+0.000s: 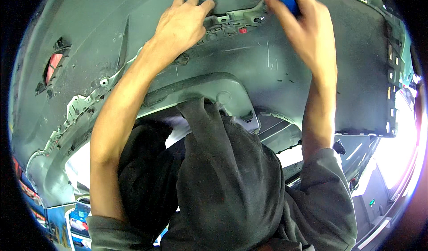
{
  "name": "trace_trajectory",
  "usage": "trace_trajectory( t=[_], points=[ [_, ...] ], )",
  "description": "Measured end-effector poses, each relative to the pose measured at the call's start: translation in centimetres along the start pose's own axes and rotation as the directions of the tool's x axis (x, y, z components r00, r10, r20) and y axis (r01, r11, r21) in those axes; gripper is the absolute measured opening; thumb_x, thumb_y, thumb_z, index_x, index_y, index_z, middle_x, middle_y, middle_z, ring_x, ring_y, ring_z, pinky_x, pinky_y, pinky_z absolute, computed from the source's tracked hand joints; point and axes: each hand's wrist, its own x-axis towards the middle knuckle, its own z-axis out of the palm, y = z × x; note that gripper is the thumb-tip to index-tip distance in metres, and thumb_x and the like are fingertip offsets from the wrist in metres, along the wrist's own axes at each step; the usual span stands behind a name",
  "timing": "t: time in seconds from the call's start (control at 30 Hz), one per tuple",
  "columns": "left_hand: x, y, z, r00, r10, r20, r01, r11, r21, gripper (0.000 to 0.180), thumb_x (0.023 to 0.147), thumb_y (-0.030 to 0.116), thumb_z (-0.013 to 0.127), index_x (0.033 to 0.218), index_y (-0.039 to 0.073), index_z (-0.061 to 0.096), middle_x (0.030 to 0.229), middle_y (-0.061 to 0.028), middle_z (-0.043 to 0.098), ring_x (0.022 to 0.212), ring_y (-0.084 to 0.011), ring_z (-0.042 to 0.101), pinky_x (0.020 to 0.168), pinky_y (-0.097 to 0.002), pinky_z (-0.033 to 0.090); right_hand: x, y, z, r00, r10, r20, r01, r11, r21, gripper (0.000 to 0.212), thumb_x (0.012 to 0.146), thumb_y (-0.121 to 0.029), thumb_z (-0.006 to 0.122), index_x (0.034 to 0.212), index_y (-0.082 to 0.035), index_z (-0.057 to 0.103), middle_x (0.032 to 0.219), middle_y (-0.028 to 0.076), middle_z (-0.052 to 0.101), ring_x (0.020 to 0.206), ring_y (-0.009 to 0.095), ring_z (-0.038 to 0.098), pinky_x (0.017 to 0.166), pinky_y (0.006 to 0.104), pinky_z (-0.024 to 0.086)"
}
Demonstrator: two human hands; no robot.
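Note:
A large dark grey car bumper cover [240,66] is spread out in front of me, its inner side showing. My left hand [183,21] rests on the panel at the upper middle, open, fingers apart and bent, tips against the surface beside a seam. A blue-handled screwdriver [287,1] is gripped in my right hand [307,25] at the top right. Its thin metal shaft points up toward the picture's edge, and its tip is out of view. Between my hands runs a pale bracket strip [243,16] with slots and a small red clip [242,30].
A slot at the left shows a red piece [54,67]. A light jagged bracket [78,106] follows the lower left seam. The panel's right edge carries a row of square holes [392,74]. Blue and white items [79,217] stand at the lower left.

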Motion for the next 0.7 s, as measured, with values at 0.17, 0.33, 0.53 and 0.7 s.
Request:
trace_trajectory(
  t=[0.17,0.33,0.53,0.7],
  points=[
    [1.0,-1.2,-0.4,0.997,-0.013,0.075,0.017,0.998,-0.055,0.041,0.088,0.003,0.061,0.127,0.008,0.075,0.117,-0.0171,0.076,0.114,-0.0425,0.068,0.100,-0.0536,0.057,-6.8,-1.3,0.6,0.816,0.423,0.393,-0.451,0.892,-0.024,0.054,0.102,-0.054,0.076,0.096,-0.002,0.066,0.063,0.016,0.056,0.055,0.028,0.058,0.058,0.0455,0.046],
    [1.8,-1.7,-0.8,0.991,-0.030,0.129,0.047,0.991,-0.128,0.032,0.088,0.004,0.058,0.113,0.005,0.078,0.111,-0.0198,0.078,0.115,-0.0428,0.070,0.098,-0.0544,0.057,-10.8,-1.5,1.6,0.702,0.463,0.541,-0.497,0.863,-0.094,0.047,0.111,-0.047,0.061,0.106,-0.001,0.065,0.086,0.027,0.070,0.086,0.050,0.070,0.077,0.0549,0.051],
    [1.7,-1.6,-0.7,0.994,-0.055,0.094,0.068,0.988,-0.142,0.037,0.088,0.002,0.055,0.117,0.004,0.077,0.113,-0.0231,0.076,0.114,-0.0466,0.070,0.100,-0.0556,0.055,-11.7,-1.5,2.5,0.705,0.548,0.451,-0.537,0.827,-0.165,0.041,0.113,-0.042,0.059,0.109,-0.001,0.063,0.089,0.027,0.072,0.087,0.051,0.071,0.077,0.0571,0.053],
    [1.0,-1.2,-0.4,0.998,-0.037,0.044,0.039,0.997,-0.060,0.034,0.090,0.003,0.057,0.118,0.005,0.077,0.113,-0.0218,0.077,0.113,-0.0453,0.071,0.099,-0.0571,0.055,-12.1,-1.4,3.0,0.748,0.512,0.423,-0.496,0.854,-0.158,0.043,0.114,-0.042,0.057,0.101,-0.001,0.059,0.081,0.028,0.071,0.082,0.053,0.070,0.073,0.0587,0.052]
  ],
)
